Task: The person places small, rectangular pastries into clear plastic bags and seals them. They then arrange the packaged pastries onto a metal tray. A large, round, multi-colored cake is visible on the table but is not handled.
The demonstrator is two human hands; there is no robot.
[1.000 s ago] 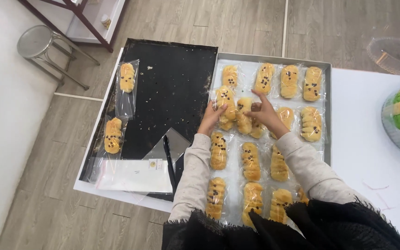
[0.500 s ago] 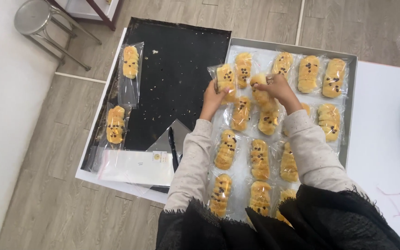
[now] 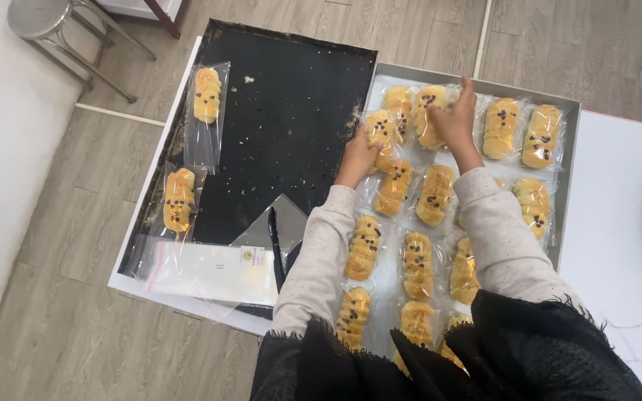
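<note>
A grey metal tray (image 3: 568, 178) holds several yellow pastries with dark chips, each in a clear wrapper. My left hand (image 3: 358, 154) grips one wrapped pastry (image 3: 379, 128) near the tray's far left corner. My right hand (image 3: 458, 119) rests on another wrapped pastry (image 3: 429, 113) in the far row, fingers laid over it. Other wrapped pastries (image 3: 394, 187) lie just below both hands.
A black baking sheet (image 3: 291, 111) lies left of the tray, with two wrapped pastries (image 3: 206, 95) at its left edge. A stack of empty clear bags (image 3: 209, 271) and a black pen (image 3: 274, 241) lie at its near edge. A metal stool (image 3: 46, 22) stands on the floor.
Both hands have moved toward the tray's far edge, the right one farther along the far row. The pastries near them have been shifted into the far row.
</note>
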